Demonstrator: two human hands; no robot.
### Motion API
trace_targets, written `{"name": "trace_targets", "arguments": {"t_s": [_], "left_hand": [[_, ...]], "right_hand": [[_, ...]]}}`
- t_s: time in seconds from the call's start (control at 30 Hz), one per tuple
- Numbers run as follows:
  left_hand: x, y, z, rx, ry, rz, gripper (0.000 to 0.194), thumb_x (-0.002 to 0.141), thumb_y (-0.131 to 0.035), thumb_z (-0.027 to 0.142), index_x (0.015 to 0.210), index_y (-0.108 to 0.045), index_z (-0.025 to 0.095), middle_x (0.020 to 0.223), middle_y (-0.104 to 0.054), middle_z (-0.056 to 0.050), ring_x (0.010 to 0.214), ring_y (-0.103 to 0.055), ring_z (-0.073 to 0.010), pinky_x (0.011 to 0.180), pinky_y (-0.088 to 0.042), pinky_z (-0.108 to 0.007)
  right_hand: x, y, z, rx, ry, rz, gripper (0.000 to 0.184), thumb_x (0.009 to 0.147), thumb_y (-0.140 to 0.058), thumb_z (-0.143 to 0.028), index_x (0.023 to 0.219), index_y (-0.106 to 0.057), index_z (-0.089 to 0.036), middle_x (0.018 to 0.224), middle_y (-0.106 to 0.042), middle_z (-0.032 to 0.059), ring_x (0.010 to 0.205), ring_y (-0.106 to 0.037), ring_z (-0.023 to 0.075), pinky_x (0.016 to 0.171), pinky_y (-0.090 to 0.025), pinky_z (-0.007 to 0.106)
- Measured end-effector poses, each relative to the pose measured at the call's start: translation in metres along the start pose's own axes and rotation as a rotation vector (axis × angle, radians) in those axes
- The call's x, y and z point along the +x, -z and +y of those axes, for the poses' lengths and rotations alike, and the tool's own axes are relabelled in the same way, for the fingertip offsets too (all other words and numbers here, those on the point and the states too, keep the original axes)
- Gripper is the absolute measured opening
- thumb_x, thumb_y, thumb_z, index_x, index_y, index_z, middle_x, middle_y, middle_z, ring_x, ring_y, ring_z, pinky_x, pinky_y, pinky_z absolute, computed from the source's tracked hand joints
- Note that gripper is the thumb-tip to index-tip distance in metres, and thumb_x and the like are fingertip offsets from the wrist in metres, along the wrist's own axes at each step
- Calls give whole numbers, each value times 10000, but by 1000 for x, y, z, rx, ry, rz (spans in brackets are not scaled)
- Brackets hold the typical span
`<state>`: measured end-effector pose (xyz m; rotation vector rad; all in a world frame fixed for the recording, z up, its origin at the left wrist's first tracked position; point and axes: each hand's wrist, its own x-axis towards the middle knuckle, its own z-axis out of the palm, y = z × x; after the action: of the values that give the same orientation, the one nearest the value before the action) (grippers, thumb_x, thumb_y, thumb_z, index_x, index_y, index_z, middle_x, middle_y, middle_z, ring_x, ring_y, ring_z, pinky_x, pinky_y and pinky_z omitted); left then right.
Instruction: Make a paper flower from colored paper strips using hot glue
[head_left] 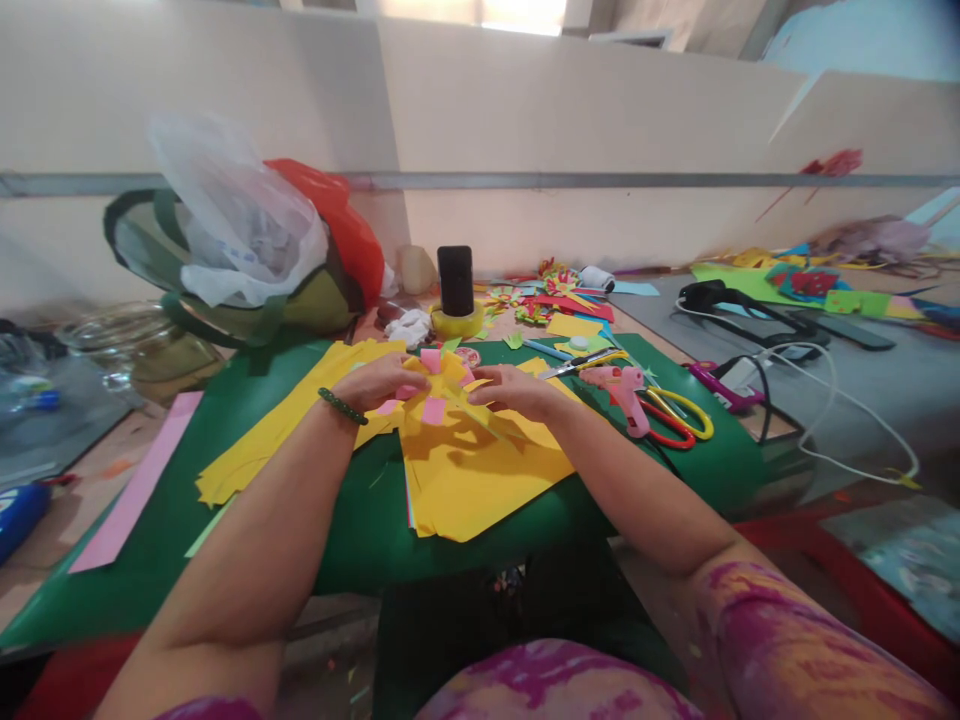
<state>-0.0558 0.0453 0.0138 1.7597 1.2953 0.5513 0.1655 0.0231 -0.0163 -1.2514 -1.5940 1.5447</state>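
Observation:
Between my hands is a paper flower of pink and yellow looped strips, held just above a stack of yellow paper sheets. My left hand, with a dark green bead bracelet on the wrist, pinches the flower's left side. On the opposite side my right hand has its fingers closed at the flower's edge, by a thin yellow-green strip. Cut yellow paper strips lie fanned out left of the stack. The fingertips are partly hidden by the petals.
Right of the stack lie a pink glue gun, scissors with red and yellow handles and a craft knife. A phone stands at the back by a tape roll. A bag stands back left; a pink strip lies left.

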Motion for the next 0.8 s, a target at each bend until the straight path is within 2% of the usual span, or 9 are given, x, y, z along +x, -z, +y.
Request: {"name": "trace_targets", "arguments": {"t_s": [0.2,0.3,0.43,0.57,0.7,0.8], "left_hand": [[-2,0,3,-48,3,-84,134,591,-626,195,521,-512,190,579,-431,22,529,-396,-101,484,-302,-232],[-3,0,5,-41,6,-111,142,558,-634,233,520,-507,182,541,-426,28,512,-364,-91,469,-268,-226],[-5,-1,8,-63,-12,-119,135,524,-638,268,553,-549,171,543,-462,26,519,-366,-90,475,-273,-225],[-8,-2,15,-70,-15,-138,128,516,-630,263,529,-535,177,531,-449,29,524,-369,-95,489,-296,-229],[-10,-5,17,-75,14,-112,115,511,-622,231,526,-518,184,529,-408,44,521,-344,-90,486,-274,-228],[-9,-8,17,-108,29,-125,106,517,-620,222,595,-564,178,580,-454,39,545,-376,-92,502,-279,-222]], "right_hand": [[0,-8,1,-3,16,36,376,596,-758,-218,947,-658,-125,580,-591,-50,554,-485,83,534,-336,206],[1,-9,3,-9,68,55,387,570,-768,-252,916,-653,-123,492,-528,-84,505,-433,75,522,-311,213],[3,-10,5,1,97,58,375,553,-776,-255,887,-658,-131,507,-544,-80,508,-449,77,522,-314,216],[4,-10,6,-1,62,68,345,575,-777,-210,891,-656,-138,538,-585,-59,528,-490,85,517,-341,210],[5,-11,5,39,24,77,403,578,-813,-215,949,-663,-163,698,-671,-20,627,-569,101,524,-379,193],[8,-13,7,108,6,102,456,569,-828,-227,993,-667,-179,715,-672,-24,636,-585,101,540,-406,191]]}}
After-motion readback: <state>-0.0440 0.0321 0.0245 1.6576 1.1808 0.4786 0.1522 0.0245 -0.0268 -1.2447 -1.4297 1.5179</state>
